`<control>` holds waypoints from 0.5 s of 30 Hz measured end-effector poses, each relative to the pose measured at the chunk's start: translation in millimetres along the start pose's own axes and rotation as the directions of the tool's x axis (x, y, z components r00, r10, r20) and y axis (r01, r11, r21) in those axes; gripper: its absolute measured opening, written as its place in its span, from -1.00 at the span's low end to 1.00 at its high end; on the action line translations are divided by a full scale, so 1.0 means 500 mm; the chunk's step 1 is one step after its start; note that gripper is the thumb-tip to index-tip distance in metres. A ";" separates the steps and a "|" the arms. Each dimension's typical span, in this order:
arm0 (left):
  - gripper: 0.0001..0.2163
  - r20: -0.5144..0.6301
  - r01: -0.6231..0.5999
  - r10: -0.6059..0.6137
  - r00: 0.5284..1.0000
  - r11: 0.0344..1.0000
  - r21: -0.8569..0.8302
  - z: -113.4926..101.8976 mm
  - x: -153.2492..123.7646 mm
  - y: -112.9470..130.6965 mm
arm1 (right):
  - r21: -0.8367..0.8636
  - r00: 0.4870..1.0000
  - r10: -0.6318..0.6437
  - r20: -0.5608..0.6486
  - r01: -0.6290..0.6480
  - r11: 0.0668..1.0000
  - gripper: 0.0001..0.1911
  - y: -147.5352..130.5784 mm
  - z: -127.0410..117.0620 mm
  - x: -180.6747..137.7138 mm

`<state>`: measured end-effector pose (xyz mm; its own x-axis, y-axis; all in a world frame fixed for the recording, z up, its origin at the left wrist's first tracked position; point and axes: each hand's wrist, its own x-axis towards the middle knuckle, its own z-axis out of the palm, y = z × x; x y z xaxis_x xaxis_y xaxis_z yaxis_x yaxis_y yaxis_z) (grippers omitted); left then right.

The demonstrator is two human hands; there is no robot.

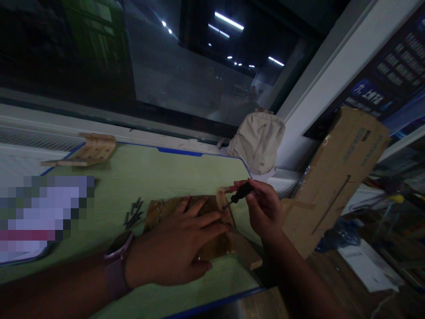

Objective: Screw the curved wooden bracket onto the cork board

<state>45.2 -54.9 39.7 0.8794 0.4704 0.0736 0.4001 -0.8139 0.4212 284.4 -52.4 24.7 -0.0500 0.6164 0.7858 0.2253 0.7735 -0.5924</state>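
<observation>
My left hand point(175, 246) lies flat with fingers spread on a brown wooden board point(159, 208) on the green table point(133, 177), pressing it down. A watch sits on that wrist. My right hand point(264, 210) is closed around a small screwdriver point(239, 195) with a black and red handle. Its tip points down and left at the board's right end, close to my left fingertips. A small rounded wooden piece point(222, 195) stands at that end of the board.
Several dark screws point(133, 212) lie left of the board. Another wooden assembly point(89, 150) rests at the table's far left. A beige bag point(257, 139) sits by the window. A cardboard box point(335, 177) leans at the right, with clutter on the floor beyond.
</observation>
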 end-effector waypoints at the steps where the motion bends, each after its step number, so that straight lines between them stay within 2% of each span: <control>1: -0.28 -0.001 -0.005 0.005 1.000 1.000 0.002 0.001 0.000 -0.001 | -0.002 0.999 -0.005 -0.033 0.005 1.000 -0.66 0.001 0.001 0.000; 5: -0.27 0.011 -0.001 0.001 1.000 1.000 0.015 0.005 -0.001 -0.003 | -0.134 0.977 -0.030 -0.212 0.002 0.991 -0.70 0.010 0.001 0.002; 8: -0.27 0.022 0.009 -0.009 1.000 1.000 0.015 0.005 -0.001 -0.002 | -0.242 0.960 -0.077 -0.268 0.010 0.970 -0.71 0.014 -0.003 0.005; 12: -0.27 0.022 0.013 -0.013 1.000 1.000 0.009 0.002 0.000 0.001 | -0.247 0.982 -0.098 -0.163 0.056 0.967 -0.74 0.004 -0.007 0.005; 15: -0.30 0.007 0.004 -0.004 1.000 1.000 0.010 0.001 0.000 0.002 | -0.174 0.995 -0.081 -0.050 0.071 0.982 -0.69 -0.009 -0.003 0.003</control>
<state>45.8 -56.0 39.9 0.8798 0.4709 0.0653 0.4060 -0.8157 0.4120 284.9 -55.1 28.6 -0.0197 0.5438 0.8390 0.3869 0.7779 -0.4951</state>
